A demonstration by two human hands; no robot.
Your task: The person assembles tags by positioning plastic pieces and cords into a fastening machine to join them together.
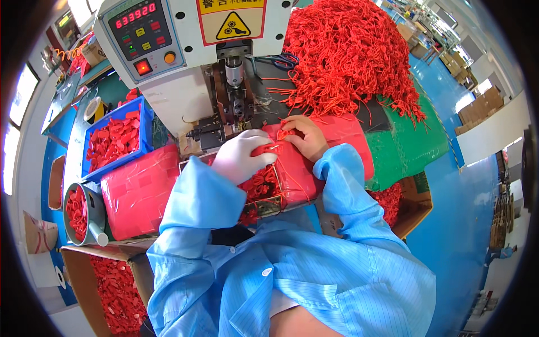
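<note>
A factory workshop: a machine point(171, 101) with a lit panel point(146, 35) and a yellow warning sign point(233, 25) stands at the work spot, with red parts point(115, 137) in bulk in a blue bin point(148, 126) and red cords point(348, 56) heaped beside it; beyond lie a wide hall with a glossy blue floor point(455, 241), stacked cartons point(485, 106) along the right side, more benches, and big windows point(21, 95) at left
</note>
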